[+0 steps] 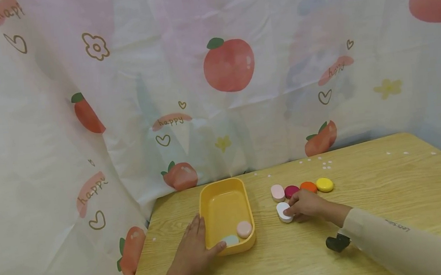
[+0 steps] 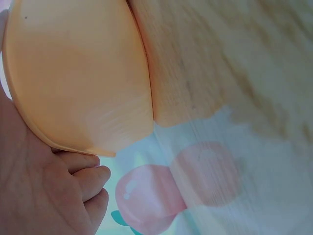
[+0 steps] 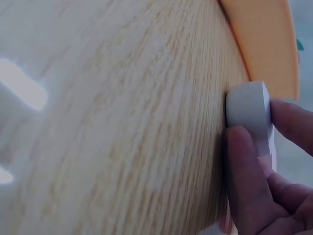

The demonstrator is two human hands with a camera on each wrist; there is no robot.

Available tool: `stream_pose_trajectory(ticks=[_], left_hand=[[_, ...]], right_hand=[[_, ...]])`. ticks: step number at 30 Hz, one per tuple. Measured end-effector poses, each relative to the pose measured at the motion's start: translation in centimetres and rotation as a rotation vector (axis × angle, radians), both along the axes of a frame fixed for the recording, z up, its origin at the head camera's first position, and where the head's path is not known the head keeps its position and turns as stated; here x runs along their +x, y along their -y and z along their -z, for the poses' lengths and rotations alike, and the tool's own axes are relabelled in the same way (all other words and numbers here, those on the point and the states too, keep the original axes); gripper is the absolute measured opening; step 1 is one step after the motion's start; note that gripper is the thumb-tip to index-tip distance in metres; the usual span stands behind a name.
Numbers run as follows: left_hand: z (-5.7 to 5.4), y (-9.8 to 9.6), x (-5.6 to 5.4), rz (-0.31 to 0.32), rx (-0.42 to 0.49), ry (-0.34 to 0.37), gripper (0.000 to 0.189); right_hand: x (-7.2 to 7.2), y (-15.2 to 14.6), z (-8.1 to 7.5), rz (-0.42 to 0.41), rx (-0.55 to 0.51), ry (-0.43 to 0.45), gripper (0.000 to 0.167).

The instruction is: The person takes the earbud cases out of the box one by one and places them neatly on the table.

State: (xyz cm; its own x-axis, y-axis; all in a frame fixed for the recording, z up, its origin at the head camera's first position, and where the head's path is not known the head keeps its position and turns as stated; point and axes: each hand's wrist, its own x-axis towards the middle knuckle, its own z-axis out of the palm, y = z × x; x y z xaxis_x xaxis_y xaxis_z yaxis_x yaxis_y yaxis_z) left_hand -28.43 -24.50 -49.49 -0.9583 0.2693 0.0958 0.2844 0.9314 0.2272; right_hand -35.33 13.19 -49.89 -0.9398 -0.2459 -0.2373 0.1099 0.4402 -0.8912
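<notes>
We see the white case [image 1: 284, 211] at three o'clock from the yellow tray [image 1: 224, 211], pinched by the right hand [image 1: 308, 204], with a pale-pink case [image 1: 277, 192] just beyond at twelve. At the tray's eight o'clock, the left hand [image 1: 193, 250] clasps its corner, while inside we find a pink disc [image 1: 244, 229] at four and a mint piece [image 1: 230, 240] at six.

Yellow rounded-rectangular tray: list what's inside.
A round pale pink disc and a pale green piece, at the near end. The tray's near wall covers part of the green piece.
</notes>
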Motion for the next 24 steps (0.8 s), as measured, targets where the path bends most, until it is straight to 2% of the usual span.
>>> stream_pose_trajectory(ticks=[10,17,24], left_hand=[[0.1,-0.1,0.0,-0.001,0.003,0.003,0.107],[0.1,-0.1,0.0,0.001,-0.005,-0.007,0.106],[-0.1,-0.1,0.0,-0.016,0.002,0.025,0.108]], right_hand=[[0.3,0.1,-0.1,0.014,-0.025,0.021,0.033],[0.1,-0.2,-0.2,-0.011,-0.054,0.020,0.040],[-0.1,-0.5,-1.1,-0.044,-0.048,-0.014,0.031]])
